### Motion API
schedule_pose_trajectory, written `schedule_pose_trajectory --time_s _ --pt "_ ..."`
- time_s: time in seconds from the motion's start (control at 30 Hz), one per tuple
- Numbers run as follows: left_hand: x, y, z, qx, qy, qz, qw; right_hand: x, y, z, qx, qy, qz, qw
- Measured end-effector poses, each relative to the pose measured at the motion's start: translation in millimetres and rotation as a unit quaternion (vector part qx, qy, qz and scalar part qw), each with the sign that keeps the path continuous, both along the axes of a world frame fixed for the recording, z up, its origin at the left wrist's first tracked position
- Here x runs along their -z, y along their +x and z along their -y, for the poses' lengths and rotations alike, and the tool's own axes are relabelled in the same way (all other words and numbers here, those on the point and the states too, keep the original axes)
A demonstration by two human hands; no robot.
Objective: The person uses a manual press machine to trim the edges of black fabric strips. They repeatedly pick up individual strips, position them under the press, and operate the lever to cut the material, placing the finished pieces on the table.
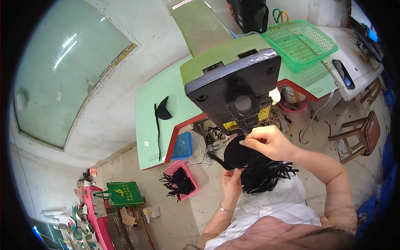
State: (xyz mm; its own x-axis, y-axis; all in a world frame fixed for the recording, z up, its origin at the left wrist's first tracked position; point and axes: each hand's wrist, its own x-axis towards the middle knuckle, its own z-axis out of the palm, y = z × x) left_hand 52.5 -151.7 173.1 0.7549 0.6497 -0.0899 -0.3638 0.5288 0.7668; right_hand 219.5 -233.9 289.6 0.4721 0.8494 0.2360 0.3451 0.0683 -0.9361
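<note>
The black cut piece (236,153) is held up right under the head of the green machine (227,83), its upper edge meeting the dark round post that hangs from the machine's black faceplate. The right hand (268,141) pinches the piece's top edge between thumb and fingertips just below that post; the left hand (231,180) grasps the lower edge from beneath, fingers curled around it. More black pieces with trailing strips lie in a heap on the lap (266,177), below and to the right of the machine head.

To do this step well, I judge the piece should be kept taut and flat between the two hands, so the edge meets the post squarely, and the right fingertips should stay to the side of the post rather than under it.

On the green table (166,89) left of the machine lies another black piece (162,110); a pink basket (180,179) of black pieces stands on the floor below the table's edge; a green basket (302,43) sits right of the machine
</note>
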Motion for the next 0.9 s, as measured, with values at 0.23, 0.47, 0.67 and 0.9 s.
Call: schedule_pose_trajectory --time_s 0.23,0.47,0.67,0.9 --pt "-40.5 30.2 -140.0 -0.222 0.163 -0.093 0.957 45.1 -5.0 26.2 0.002 -0.054 -0.047 0.997" --pt "-35.5 49.4 -345.0 -0.308 0.483 -0.535 0.621 134.9 -35.3 108.7 -0.081 -0.307 -0.210 0.925" --pt "-46.6 67.4 -180.9 -0.315 0.626 -0.234 0.674 163.7 -70.9 133.1 0.067 -0.332 -0.319 0.885" --pt "-2.6 -7.5 29.9 0.283 0.661 -0.215 0.661 100.4 -59.7 95.9 -0.027 -0.329 -0.208 0.921"
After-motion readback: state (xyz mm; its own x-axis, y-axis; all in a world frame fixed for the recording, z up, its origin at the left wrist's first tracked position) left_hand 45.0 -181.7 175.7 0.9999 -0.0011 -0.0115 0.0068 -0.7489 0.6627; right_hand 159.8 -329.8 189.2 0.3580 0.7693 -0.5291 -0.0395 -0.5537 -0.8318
